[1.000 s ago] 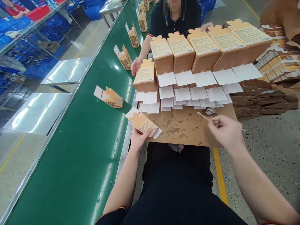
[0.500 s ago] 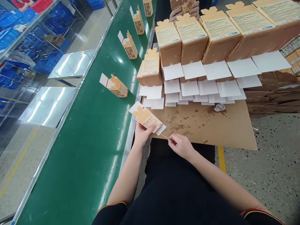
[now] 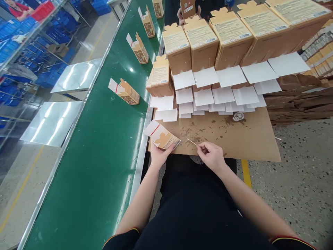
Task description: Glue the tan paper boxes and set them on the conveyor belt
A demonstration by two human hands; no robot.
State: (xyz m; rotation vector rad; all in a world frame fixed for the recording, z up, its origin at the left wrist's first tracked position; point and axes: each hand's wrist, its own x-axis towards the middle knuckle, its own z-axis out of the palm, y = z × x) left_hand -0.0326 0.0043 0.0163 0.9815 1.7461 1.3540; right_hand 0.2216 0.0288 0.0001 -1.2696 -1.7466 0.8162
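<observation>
Currently, just below the centre of the frame, the left hand (image 3: 159,156) is gripping a small carton (image 3: 168,140), its thumb lying across the printed face and its white, red-striped flap pointing to the upper left. To the right of it, the right hand (image 3: 212,156) is pinching a thin stick (image 3: 192,142) between closed fingertips, and the stick's tip is pointing toward the carton without touching it. Both are showing above the near edge of a stained cardboard sheet (image 3: 252,139), where a small clear dish (image 3: 238,116) is sitting right of centre. Stacked boxes (image 3: 231,31) are filling the upper right, their white flaps (image 3: 231,77) hanging out. Open cartons (image 3: 127,93) are standing along the green belt (image 3: 91,163) on the left. At top centre, a co-worker's hands (image 3: 179,16) are holding a brown box (image 3: 187,8).
</observation>
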